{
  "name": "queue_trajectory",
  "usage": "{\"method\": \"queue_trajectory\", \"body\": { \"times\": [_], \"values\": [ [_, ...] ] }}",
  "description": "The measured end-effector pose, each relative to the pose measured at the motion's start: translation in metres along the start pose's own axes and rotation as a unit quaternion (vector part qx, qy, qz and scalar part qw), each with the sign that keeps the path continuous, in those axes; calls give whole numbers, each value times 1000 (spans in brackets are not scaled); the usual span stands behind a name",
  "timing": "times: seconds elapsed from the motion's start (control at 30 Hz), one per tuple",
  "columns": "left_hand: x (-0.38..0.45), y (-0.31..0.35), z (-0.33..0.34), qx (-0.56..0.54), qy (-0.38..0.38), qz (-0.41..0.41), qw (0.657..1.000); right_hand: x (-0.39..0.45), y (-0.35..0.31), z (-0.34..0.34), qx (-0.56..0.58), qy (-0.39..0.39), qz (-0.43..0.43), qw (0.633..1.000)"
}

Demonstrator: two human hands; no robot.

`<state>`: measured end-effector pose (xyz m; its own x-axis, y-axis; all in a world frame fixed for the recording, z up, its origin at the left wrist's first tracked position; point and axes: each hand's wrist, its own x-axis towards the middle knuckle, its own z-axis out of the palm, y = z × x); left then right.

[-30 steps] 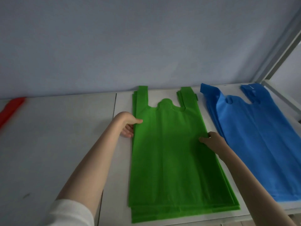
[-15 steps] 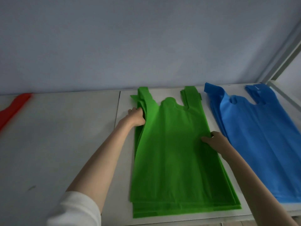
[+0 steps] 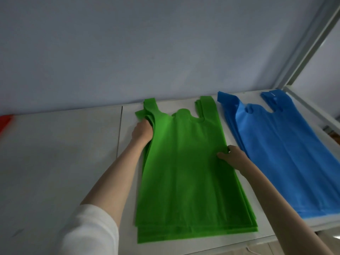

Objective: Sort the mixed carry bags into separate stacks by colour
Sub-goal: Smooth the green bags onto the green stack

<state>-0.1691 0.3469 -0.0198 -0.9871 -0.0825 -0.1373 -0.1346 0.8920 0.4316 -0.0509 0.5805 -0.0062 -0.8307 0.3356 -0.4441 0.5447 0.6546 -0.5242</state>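
A stack of green carry bags (image 3: 187,172) lies flat in the middle of the white table, handles toward the wall. My left hand (image 3: 142,132) grips the stack's left edge just below the left handle, fingers tucked under the bunched layers. My right hand (image 3: 232,157) holds the right edge of the green stack, thumb on top. A stack of blue carry bags (image 3: 287,153) lies flat to the right, untouched. A corner of a red bag (image 3: 5,121) shows at the far left edge.
The white table (image 3: 60,162) has a seam running down its middle and a bare left half. A white metal frame (image 3: 312,39) rises at the back right corner. The wall stands right behind the bags.
My left hand has moved up the green stack's left edge and closed on it, lifting and bunching the layers near the handle. My right hand stays at the right edge.
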Motion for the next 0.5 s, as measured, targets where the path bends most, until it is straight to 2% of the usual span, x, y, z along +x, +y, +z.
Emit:
{"method": "queue_trajectory", "body": {
  "times": [0.17, 0.33, 0.43, 0.5],
  "values": [
    [7, 3, 14, 28, 30, 105, 994, 1, 1, -1, 5, -3, 5, 1000],
    [15, 7, 16, -32, 47, 136, 989, 1, 1, 0, 3, -4, 5, 1000],
    [15, 10, 15, -98, 38, 97, 990, 2, 1, -1, 0, -7, 6, 1000],
    [17, 9, 13, -162, 39, 27, 986, 2, 2, -2, -3, -8, 6, 1000]
  ]
}}
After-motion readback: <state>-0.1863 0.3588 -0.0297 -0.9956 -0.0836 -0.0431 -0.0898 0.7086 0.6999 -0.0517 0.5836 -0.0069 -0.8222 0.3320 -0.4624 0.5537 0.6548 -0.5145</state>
